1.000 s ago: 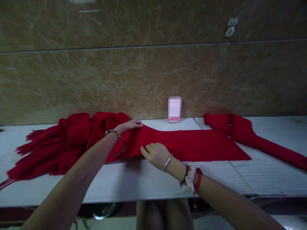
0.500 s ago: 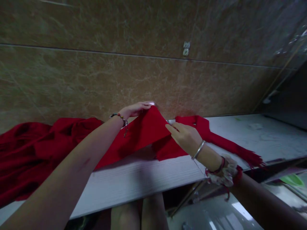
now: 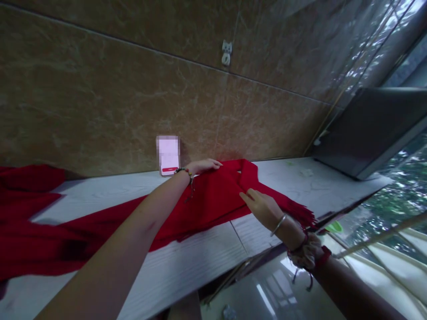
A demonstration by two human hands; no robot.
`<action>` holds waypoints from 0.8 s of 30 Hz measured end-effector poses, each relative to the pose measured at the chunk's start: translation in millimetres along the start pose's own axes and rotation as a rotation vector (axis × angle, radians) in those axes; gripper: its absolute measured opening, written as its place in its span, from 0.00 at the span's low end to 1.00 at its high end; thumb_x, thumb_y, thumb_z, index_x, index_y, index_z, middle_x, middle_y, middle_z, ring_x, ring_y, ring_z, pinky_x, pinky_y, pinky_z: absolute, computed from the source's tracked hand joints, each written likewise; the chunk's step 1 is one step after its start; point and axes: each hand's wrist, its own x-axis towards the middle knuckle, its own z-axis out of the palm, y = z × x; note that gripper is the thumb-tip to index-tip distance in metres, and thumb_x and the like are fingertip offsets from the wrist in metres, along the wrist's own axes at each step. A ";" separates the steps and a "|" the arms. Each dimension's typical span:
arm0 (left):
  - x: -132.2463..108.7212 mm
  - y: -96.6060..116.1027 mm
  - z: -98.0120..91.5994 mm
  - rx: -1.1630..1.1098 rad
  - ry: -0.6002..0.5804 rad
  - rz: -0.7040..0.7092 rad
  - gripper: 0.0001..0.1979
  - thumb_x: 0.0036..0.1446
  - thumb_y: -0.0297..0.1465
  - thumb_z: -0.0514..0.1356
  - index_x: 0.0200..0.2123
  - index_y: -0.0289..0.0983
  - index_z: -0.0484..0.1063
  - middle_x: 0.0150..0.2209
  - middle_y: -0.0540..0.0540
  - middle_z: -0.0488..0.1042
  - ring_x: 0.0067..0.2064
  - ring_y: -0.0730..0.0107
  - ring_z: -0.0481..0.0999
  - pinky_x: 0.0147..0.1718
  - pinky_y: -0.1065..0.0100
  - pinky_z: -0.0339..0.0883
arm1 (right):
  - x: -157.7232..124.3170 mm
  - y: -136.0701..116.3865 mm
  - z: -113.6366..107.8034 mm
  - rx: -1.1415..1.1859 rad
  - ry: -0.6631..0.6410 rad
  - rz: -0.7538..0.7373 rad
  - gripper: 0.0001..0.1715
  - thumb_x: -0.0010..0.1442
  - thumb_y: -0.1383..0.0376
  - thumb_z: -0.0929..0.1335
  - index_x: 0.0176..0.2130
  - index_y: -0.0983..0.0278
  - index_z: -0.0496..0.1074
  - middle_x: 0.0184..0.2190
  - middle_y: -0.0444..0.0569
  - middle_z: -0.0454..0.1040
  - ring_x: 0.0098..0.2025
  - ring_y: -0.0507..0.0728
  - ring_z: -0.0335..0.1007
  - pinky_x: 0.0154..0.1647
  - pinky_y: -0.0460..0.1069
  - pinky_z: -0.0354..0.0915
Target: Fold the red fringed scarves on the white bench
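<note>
- The red scarf [image 3: 200,204] lies lengthwise along the white bench [image 3: 207,255], its middle directly under and between the two hands' fingers.
- The fingers of the left hand [image 3: 204,166] are closed on the scarf's far edge, the one towards the wall [image 3: 116,98]; the thumb is hidden.
- The fingers of the right hand [image 3: 263,208] pinch the cloth nearer the person, thumb and forefinger together at the layer's edge.
- Done, as far as it shows: below and between the fingers the cloth lies in a broad, fairly flat band, and one layer seems to be doubled over another there.
- Apparently left: the layer's end is in the fingers' grasp, not yet released, and its edges do not line up neatly with the cloth beneath.
- Beyond the right fingers, a narrow length ends in a fringe [image 3: 308,217], outside the flat band.
- Well to the left of the left fingers, more red cloth [image 3: 28,178] lies loose and uneven; whether it joins the scarf cannot be told.
- Overall, the work looks partway along.
- Just left of the left fingers, a phone [image 3: 169,154] leans on the wall.
</note>
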 end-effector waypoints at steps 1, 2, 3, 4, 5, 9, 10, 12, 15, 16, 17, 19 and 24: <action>6.9 -4.4 4.9 0.061 -0.007 0.010 0.16 0.48 0.23 0.53 0.40 0.36 0.74 0.39 0.46 0.76 0.37 0.70 0.73 0.36 0.71 0.65 | -3.6 1.0 6.5 0.006 -0.005 0.007 0.15 0.59 0.73 0.60 0.43 0.65 0.71 0.28 0.50 0.69 0.28 0.52 0.64 0.24 0.45 0.58; 13.6 -8.9 9.3 0.112 -0.016 0.015 0.16 0.48 0.23 0.53 0.39 0.36 0.74 0.39 0.47 0.76 0.37 0.70 0.73 0.35 0.72 0.65 | -6.9 1.8 12.6 0.014 -0.010 0.013 0.15 0.59 0.74 0.60 0.43 0.65 0.71 0.29 0.50 0.69 0.29 0.52 0.65 0.24 0.44 0.58; 19.9 -13.4 13.4 0.149 -0.025 0.018 0.16 0.47 0.23 0.53 0.39 0.36 0.74 0.39 0.47 0.76 0.37 0.70 0.73 0.34 0.72 0.65 | -10.1 2.3 18.2 0.023 -0.015 0.020 0.16 0.59 0.74 0.60 0.44 0.65 0.71 0.30 0.50 0.69 0.29 0.52 0.65 0.24 0.44 0.59; 25.9 -17.9 17.1 0.171 -0.031 0.017 0.16 0.46 0.23 0.53 0.38 0.36 0.75 0.39 0.48 0.76 0.37 0.70 0.73 0.34 0.73 0.65 | -13.0 2.4 23.5 0.034 -0.021 0.025 0.16 0.58 0.74 0.61 0.44 0.65 0.71 0.31 0.50 0.70 0.30 0.52 0.66 0.25 0.43 0.60; 31.4 -22.3 20.6 0.188 -0.035 0.016 0.16 0.45 0.22 0.53 0.37 0.36 0.75 0.39 0.48 0.76 0.37 0.70 0.72 0.34 0.73 0.64 | -15.7 2.1 28.6 0.046 -0.031 0.027 0.16 0.58 0.74 0.61 0.44 0.65 0.71 0.32 0.51 0.70 0.31 0.52 0.67 0.26 0.43 0.61; 47.3 -37.2 30.9 0.285 -0.060 0.019 0.16 0.43 0.21 0.54 0.36 0.35 0.75 0.39 0.48 0.76 0.39 0.69 0.72 0.35 0.74 0.63 | -23.7 -1.7 46.7 0.108 -0.089 0.036 0.19 0.56 0.76 0.60 0.45 0.64 0.71 0.36 0.51 0.71 0.32 0.52 0.69 0.29 0.43 0.64; 49.4 -39.8 32.0 0.306 -0.065 0.024 0.16 0.43 0.22 0.54 0.36 0.35 0.75 0.40 0.48 0.76 0.39 0.69 0.72 0.36 0.75 0.63 | -25.0 -2.5 50.6 0.131 -0.102 0.046 0.21 0.56 0.77 0.60 0.46 0.64 0.70 0.37 0.51 0.71 0.32 0.52 0.69 0.29 0.44 0.65; 51.5 -43.6 32.5 0.344 -0.070 0.037 0.16 0.43 0.22 0.54 0.37 0.35 0.75 0.41 0.48 0.76 0.40 0.69 0.71 0.36 0.75 0.62 | -26.2 -3.1 57.1 0.182 -0.122 0.077 0.25 0.55 0.79 0.59 0.49 0.64 0.68 0.38 0.52 0.71 0.32 0.52 0.69 0.30 0.44 0.66; 50.7 -46.2 31.1 0.396 -0.058 0.059 0.17 0.44 0.22 0.54 0.38 0.34 0.75 0.41 0.47 0.75 0.39 0.71 0.71 0.35 0.76 0.62 | -25.1 -2.4 63.2 0.249 -0.147 0.103 0.28 0.54 0.80 0.57 0.51 0.64 0.66 0.38 0.51 0.72 0.33 0.52 0.70 0.33 0.44 0.66; 49.7 -46.3 30.9 0.412 -0.048 0.066 0.17 0.44 0.22 0.54 0.38 0.34 0.74 0.41 0.46 0.75 0.38 0.71 0.71 0.35 0.77 0.62 | -24.1 -2.1 64.3 0.268 -0.155 0.112 0.28 0.54 0.80 0.57 0.51 0.64 0.66 0.38 0.51 0.72 0.33 0.52 0.70 0.33 0.44 0.67; 48.6 -46.2 31.1 0.429 -0.033 0.071 0.16 0.44 0.22 0.54 0.38 0.33 0.74 0.40 0.46 0.76 0.37 0.71 0.71 0.35 0.77 0.61 | -23.0 -2.0 64.9 0.285 -0.164 0.122 0.28 0.54 0.80 0.56 0.51 0.64 0.66 0.38 0.51 0.72 0.33 0.52 0.70 0.34 0.45 0.66; 45.9 -45.0 33.1 0.462 0.009 0.078 0.13 0.46 0.25 0.54 0.36 0.32 0.75 0.37 0.46 0.76 0.36 0.71 0.72 0.34 0.76 0.61 | -20.5 -2.2 64.6 0.315 -0.190 0.142 0.28 0.54 0.81 0.56 0.51 0.65 0.66 0.37 0.51 0.72 0.34 0.52 0.70 0.35 0.45 0.66; 38.8 -37.1 48.8 0.523 0.151 0.090 0.09 0.49 0.29 0.56 0.31 0.31 0.74 0.32 0.45 0.76 0.33 0.69 0.71 0.32 0.74 0.61 | -16.9 -3.5 53.7 0.324 -0.252 0.165 0.26 0.55 0.79 0.57 0.51 0.65 0.66 0.37 0.52 0.72 0.35 0.52 0.69 0.36 0.44 0.65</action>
